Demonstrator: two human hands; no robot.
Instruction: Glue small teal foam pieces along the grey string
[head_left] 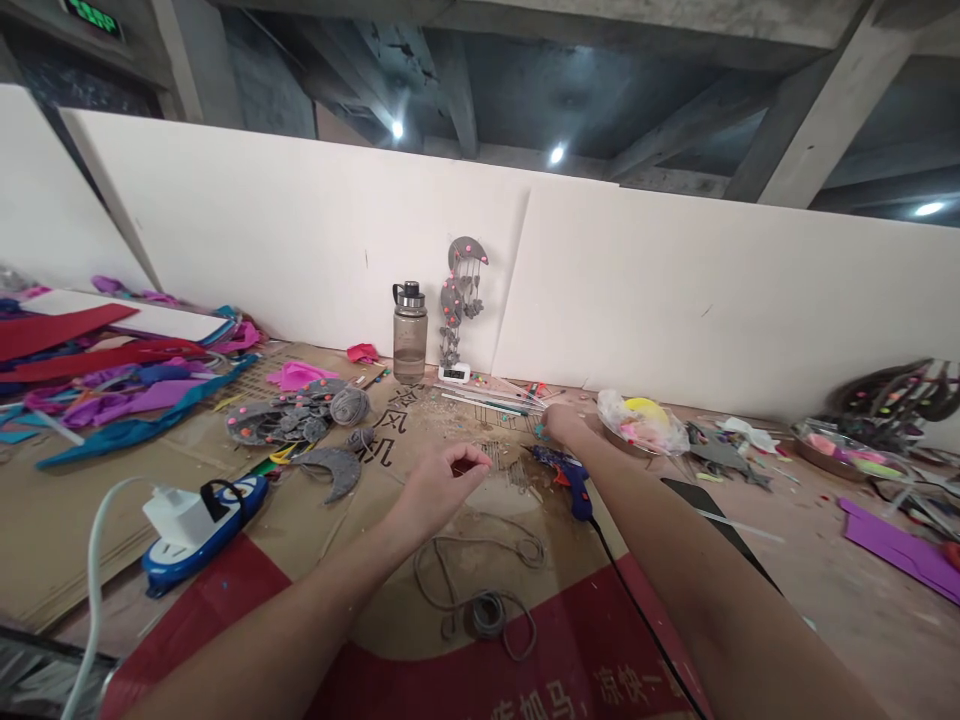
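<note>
My left hand hovers over the cardboard with thumb and fingertips brought together; whatever they pinch is too small to make out. My right hand reaches farther out, its fingers curled down beside several clear glue sticks and small turquoise bits. What it grips, if anything, is hidden. Just below that wrist lies a blue glue gun with a black cord. Loose grey cord is coiled on the cardboard nearer me. Left of my left hand are a grey felt crescent and a ball of grey yarn.
A water bottle and a grey moon hanging ornament stand by the white board. A blue power strip sits at left near felt scraps. A plastic-wrapped bowl and a black flat object lie right.
</note>
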